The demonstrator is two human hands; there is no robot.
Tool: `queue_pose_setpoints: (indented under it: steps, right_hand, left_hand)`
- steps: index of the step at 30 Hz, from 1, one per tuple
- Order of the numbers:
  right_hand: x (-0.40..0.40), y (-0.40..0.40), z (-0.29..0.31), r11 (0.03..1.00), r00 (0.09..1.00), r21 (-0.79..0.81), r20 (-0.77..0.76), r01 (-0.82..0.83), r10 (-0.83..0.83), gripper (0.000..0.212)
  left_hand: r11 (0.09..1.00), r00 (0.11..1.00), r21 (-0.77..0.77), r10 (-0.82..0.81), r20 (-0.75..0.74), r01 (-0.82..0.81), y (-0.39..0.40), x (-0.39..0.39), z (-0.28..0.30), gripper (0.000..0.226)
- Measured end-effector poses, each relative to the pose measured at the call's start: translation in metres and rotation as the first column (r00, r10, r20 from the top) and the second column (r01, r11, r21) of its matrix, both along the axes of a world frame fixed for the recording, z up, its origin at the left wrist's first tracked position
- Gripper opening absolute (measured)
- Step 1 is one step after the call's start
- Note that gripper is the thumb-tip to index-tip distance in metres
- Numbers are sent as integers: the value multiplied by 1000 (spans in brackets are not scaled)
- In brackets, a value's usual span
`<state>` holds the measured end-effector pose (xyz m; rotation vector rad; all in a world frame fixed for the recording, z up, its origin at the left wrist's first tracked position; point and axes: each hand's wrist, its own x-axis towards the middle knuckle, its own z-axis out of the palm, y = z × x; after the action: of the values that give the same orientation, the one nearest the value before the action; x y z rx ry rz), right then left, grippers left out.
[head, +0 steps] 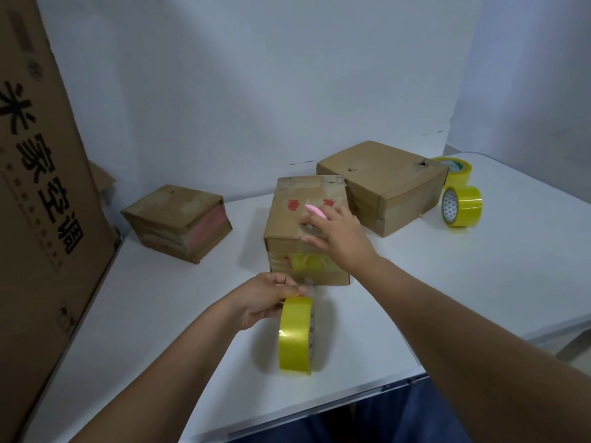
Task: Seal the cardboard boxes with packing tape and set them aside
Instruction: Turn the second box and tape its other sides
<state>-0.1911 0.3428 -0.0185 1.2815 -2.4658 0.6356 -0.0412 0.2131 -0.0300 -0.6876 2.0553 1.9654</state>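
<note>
The left hand [268, 295] pinches the yellow tape roll [295, 337] at its top, near the table edge. Keep the strip taut. Beyond, the right hand [339, 238], holding a pink cutter [315, 212], presses tape onto the middle box [307, 225]; rub it flat.

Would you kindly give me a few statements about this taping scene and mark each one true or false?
1. The left hand grips the tape roll near the table's front edge. True.
2. The right hand rests on the middle box. True.
3. Only one tape roll is on the table. False: two spare rolls sit at the far right, beside the large box.
4. The left box is stacked on the middle box. False: it stands apart on the table.
5. A pink object is at the right hand's fingers. True.
</note>
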Motion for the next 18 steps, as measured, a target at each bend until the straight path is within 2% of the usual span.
queue_pose_setpoints:
  steps: [2, 4, 5, 7, 9, 10, 11, 14, 16, 18]
  right_hand:
    - [1, -1, 1, 999, 999, 22, -20, 33, -33, 48]
    - [2, -1, 2, 999, 999, 30, -25, 42, -41, 50]
    - [3, 0, 3, 999, 999, 28, -26, 42, -41, 51]
    - [6, -1, 3, 998, 998, 23, -33, 53, -52, 52]
    - [7, -2, 2, 997, 997, 36, -39, 70, -69, 53]
    - [8, -3, 2, 996, 997, 44, -37, 74, -73, 53]
    - [8, -3, 1, 996, 997, 48, -36, 76, -74, 52]
    - [6, -2, -1, 996, 996, 49, -53, 78, -76, 51]
    - [7, -2, -1, 995, 995, 52, -62, 83, -79, 54]
    - [8, -3, 0, 994, 994, 58, -70, 90, -86, 57]
  left_hand:
    - [998, 999, 35, 43, 18, -44, -13, 8, -5, 9]
    - [968, 970, 83, 240, -21, -238, -32, 16, -12, 8]
    - [927, 929, 97, 367, -40, -362, -44, 20, -16, 4]
    - [792, 793, 154, 605, -69, -590, -66, 28, -25, 14]
    - [666, 665, 138, 744, -60, -733, -83, 34, -35, 19]
    - [637, 635, 42, 770, -60, -769, -91, 37, -41, 16]
    - [628, 638, -121, 767, -68, -768, -99, 40, -50, 11]
    - [547, 707, -555, 699, -109, -626, -112, 46, -66, 12]
    - [456, 769, -748, 629, -111, -482, -118, 48, -68, 13]
    - [397, 817, -851, 573, -63, -344, -118, 49, -68, 17]
